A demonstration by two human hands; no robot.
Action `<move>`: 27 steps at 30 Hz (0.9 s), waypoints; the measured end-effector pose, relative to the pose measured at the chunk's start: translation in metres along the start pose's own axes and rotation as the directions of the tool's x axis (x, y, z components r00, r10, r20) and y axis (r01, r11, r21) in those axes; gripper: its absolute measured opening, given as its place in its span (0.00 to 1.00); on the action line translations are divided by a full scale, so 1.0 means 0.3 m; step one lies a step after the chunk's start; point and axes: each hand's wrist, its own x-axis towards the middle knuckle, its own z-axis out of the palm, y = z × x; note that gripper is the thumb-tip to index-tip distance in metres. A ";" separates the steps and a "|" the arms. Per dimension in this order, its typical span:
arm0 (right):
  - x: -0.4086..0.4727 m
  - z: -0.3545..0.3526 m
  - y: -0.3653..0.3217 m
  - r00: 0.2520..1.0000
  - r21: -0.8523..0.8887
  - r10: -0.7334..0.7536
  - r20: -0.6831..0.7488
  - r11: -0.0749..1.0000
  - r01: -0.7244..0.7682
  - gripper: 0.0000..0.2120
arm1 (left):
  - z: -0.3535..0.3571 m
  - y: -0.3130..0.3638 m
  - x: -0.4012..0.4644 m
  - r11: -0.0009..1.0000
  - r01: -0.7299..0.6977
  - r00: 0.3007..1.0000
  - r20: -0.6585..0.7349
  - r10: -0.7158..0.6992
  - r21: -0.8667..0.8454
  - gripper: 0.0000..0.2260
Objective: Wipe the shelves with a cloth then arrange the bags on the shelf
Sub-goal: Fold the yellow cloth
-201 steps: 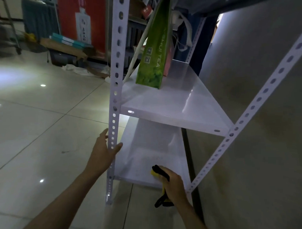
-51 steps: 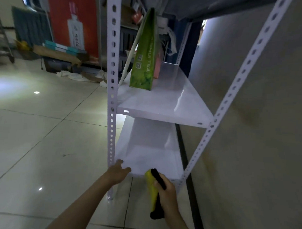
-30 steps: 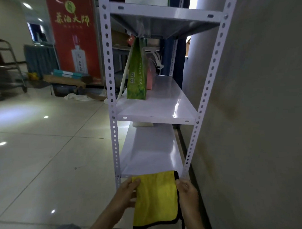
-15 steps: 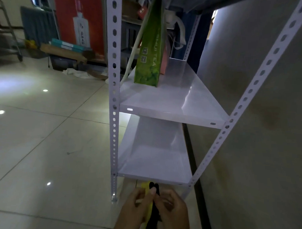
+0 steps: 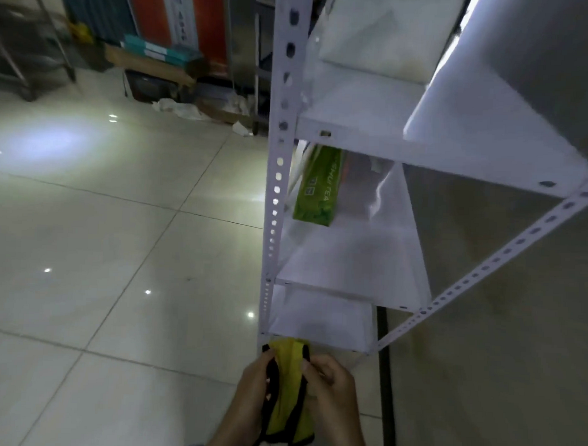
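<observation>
A yellow cloth [image 5: 287,389] with a black edge hangs folded between my two hands, low in the view in front of the white metal shelf rack [image 5: 277,175]. My left hand [image 5: 251,393] grips its left side and my right hand [image 5: 330,387] pinches its right side. A green tea bag [image 5: 315,190] stands on the middle shelf [image 5: 354,258], partly hidden by the upper shelf [image 5: 389,139]. A white bag [image 5: 385,39] sits on the upper shelf. The bottom shelf [image 5: 319,317] lies just beyond my hands.
A grey wall [image 5: 499,330] runs along the right of the rack. Glossy floor tiles [image 5: 118,250] spread to the left. Cardboard boxes [image 5: 151,64], scraps of paper and a red banner [image 5: 193,19] stand at the back, with a metal trolley [image 5: 25,56] at the far left.
The view has risen, so the upper shelf is now seen from above. Both hands stay together on the folded cloth, which shows more yellow than half a second ago.
</observation>
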 end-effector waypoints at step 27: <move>-0.542 -0.367 -0.941 0.822 -0.172 -0.335 -0.460 0.942 0.288 0.10 | -0.354 0.953 -0.652 0.693 -0.639 0.762 0.151 0.630 0.334 0.07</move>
